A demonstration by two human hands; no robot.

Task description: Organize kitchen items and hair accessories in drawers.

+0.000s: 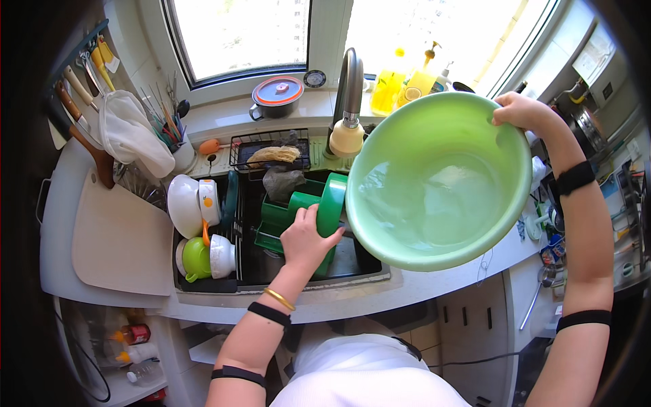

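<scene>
My right hand (521, 113) grips the far right rim of a large light green plastic basin (442, 188). The basin is tilted, its hollow side towards me, above the right end of the black sink (356, 257). My left hand (311, 235) holds a dark green plastic part (333, 198) with a curved wall, its thumb on the near right side. Other dark green plastic pieces (272, 219) lie in the sink just left of it; whether they are joined to it I cannot tell. A crumpled grey translucent bag or cloth (284, 183) rests behind them.
The faucet (351, 96) rises behind the sink, close to the basin. Bowls (190, 203) and a lime green cup (197, 258) fill the sink's left rack. A cutting board (122, 236) lies further left. A lidded pot (277, 96) and yellow soap bottles (389, 86) line the windowsill.
</scene>
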